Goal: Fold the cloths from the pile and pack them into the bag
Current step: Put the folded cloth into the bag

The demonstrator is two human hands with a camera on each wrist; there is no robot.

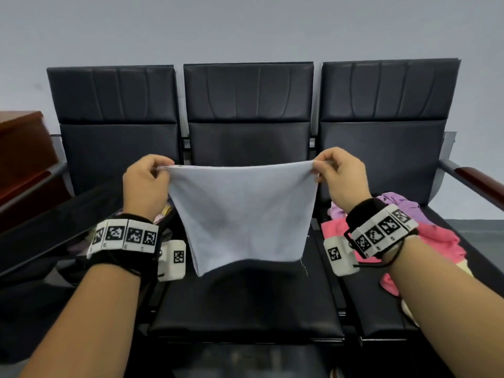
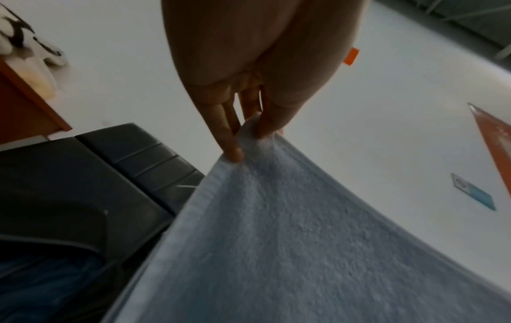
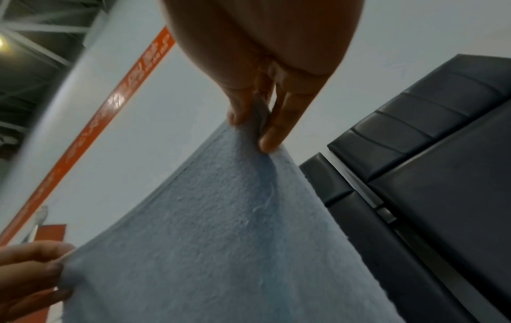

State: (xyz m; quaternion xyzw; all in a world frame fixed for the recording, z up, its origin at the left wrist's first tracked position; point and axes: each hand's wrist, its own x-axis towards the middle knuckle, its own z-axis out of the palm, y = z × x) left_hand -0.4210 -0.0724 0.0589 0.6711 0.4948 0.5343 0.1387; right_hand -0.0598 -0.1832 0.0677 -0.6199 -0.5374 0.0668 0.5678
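Note:
A pale blue-grey cloth (image 1: pixel 242 211) hangs spread in the air over the middle black seat (image 1: pixel 245 304). My left hand (image 1: pixel 148 177) pinches its upper left corner and my right hand (image 1: pixel 336 171) pinches its upper right corner, so the top edge is stretched taut. The left wrist view shows my fingertips (image 2: pixel 235 150) nipping the cloth (image 2: pixel 290 240) corner. In the right wrist view my thumb and finger (image 3: pixel 269 139) clamp the cloth (image 3: pixel 221 240), and the other hand (image 3: pixel 30 271) holds the far corner. A pile of pink and purple cloths (image 1: pixel 392 236) lies on the right seat. A dark bag (image 1: pixel 46 230) sits on the left seat.
Three joined black chairs (image 1: pixel 248 94) stand against a grey wall. A wood-topped armrest (image 1: pixel 480 181) juts out at the right. A brown wooden cabinet (image 1: pixel 21 148) stands at the far left. Some coloured cloth (image 1: pixel 163 211) shows beside my left wrist.

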